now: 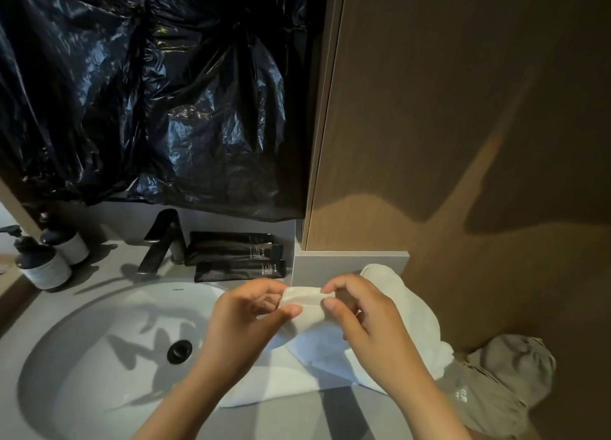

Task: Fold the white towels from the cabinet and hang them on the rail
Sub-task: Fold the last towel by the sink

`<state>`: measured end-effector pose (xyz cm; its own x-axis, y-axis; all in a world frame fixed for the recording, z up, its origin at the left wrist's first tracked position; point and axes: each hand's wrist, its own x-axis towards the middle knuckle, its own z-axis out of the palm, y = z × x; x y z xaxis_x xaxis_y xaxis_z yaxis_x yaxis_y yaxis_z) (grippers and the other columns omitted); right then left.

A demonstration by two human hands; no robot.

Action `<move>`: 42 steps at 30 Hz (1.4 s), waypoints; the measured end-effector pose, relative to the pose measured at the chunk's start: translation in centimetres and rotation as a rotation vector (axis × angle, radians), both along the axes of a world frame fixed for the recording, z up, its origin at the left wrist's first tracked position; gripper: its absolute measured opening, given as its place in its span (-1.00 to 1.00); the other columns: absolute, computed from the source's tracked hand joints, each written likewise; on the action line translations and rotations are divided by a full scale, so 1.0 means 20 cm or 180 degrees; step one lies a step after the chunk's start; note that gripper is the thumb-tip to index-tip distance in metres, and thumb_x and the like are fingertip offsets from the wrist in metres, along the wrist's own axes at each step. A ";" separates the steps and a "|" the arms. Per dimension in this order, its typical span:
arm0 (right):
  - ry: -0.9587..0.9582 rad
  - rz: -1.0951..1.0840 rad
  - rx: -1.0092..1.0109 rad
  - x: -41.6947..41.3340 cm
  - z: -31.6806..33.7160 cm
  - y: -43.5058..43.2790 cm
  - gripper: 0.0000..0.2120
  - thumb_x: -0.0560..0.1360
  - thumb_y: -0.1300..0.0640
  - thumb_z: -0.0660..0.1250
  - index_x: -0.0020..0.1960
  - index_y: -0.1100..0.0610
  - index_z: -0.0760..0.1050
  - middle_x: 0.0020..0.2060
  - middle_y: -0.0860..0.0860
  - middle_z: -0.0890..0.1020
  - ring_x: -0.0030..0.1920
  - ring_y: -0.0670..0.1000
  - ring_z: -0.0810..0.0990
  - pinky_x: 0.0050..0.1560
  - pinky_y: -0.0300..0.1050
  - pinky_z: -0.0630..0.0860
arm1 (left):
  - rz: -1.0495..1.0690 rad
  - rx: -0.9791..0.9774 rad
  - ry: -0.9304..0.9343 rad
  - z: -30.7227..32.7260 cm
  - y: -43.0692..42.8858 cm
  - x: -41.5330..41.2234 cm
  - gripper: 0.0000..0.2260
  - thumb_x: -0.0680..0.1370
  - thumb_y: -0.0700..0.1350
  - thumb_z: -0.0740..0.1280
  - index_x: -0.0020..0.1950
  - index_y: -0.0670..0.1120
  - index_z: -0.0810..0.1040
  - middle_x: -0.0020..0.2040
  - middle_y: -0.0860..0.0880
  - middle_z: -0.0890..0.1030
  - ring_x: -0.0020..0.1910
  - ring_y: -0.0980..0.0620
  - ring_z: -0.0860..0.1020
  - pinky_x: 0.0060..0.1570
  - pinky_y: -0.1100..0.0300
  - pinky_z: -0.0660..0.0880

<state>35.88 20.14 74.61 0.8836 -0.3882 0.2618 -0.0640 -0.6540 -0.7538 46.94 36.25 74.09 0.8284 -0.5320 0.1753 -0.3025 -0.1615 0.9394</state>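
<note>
A white towel [410,320] lies bunched on the grey counter to the right of the sink, trailing over the basin's right edge. My left hand [244,320] pinches one end of a raised towel edge between thumb and fingers. My right hand [360,314] pinches the other end of that same edge, a hand's width away. The short stretch of towel between both hands is held above the counter. No rail is in view.
A white oval sink [99,357] with a dark drain fills the lower left, a black faucet [162,241] behind it. Black toiletry packets [238,254] and two pump bottles [43,261] stand on the counter. A black plastic sheet [148,92] hangs above; a wooden cabinet panel [463,125] stands at right.
</note>
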 end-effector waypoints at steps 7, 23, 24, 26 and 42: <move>0.0125 -0.0007 -0.0013 0.00 -0.02 0.01 -0.93 0.55 -0.09 0.32 -0.05 -0.12 0.47 -0.14 -0.25 0.52 -0.12 -0.08 0.55 -0.12 -0.17 0.57 | -0.0092 0.0020 0.0147 0.00 -0.02 -0.04 -0.84 0.39 -0.21 0.54 -0.21 0.05 0.67 -0.31 0.01 0.67 -0.34 0.05 0.62 -0.28 0.29 0.54; -0.0033 -0.0509 0.0502 0.01 -0.03 0.01 -0.88 0.55 0.02 0.32 -0.17 -0.06 0.46 -0.28 -0.14 0.57 -0.21 -0.07 0.56 -0.22 -0.25 0.52 | -0.0298 0.0059 0.0120 -0.10 0.00 -0.06 -0.86 0.52 -0.16 0.41 -0.11 0.08 0.70 -0.16 0.16 0.71 -0.13 0.18 0.66 -0.07 0.30 0.55; -0.0014 -0.0503 0.0489 0.01 -0.03 0.01 -0.90 0.55 0.00 0.32 -0.14 -0.07 0.46 -0.25 -0.15 0.57 -0.19 -0.08 0.56 -0.21 -0.25 0.53 | -0.0261 0.0045 0.0101 -0.11 0.00 -0.06 -0.86 0.52 -0.17 0.41 -0.11 0.07 0.70 -0.16 0.16 0.71 -0.12 0.17 0.66 -0.07 0.30 0.55; 0.0051 -0.0418 0.0514 0.02 -0.03 0.01 -0.97 0.55 -0.04 0.31 -0.03 -0.12 0.47 -0.16 -0.21 0.57 -0.11 -0.13 0.57 -0.17 -0.28 0.56 | -0.0224 0.0031 0.0067 -0.12 -0.01 -0.06 -0.88 0.52 -0.17 0.41 -0.10 0.03 0.71 -0.17 0.14 0.71 -0.13 0.15 0.66 -0.08 0.28 0.55; 0.0156 0.0089 0.0179 0.03 0.06 0.03 -0.94 0.53 -0.03 0.36 -0.07 -0.11 0.61 -0.13 -0.29 0.59 -0.02 -0.16 0.55 -0.04 -0.29 0.52 | -0.0293 -0.0054 -0.0048 -0.13 -0.03 -0.08 -0.86 0.50 -0.16 0.44 -0.12 0.09 0.71 -0.19 0.15 0.70 -0.16 0.16 0.65 -0.11 0.24 0.56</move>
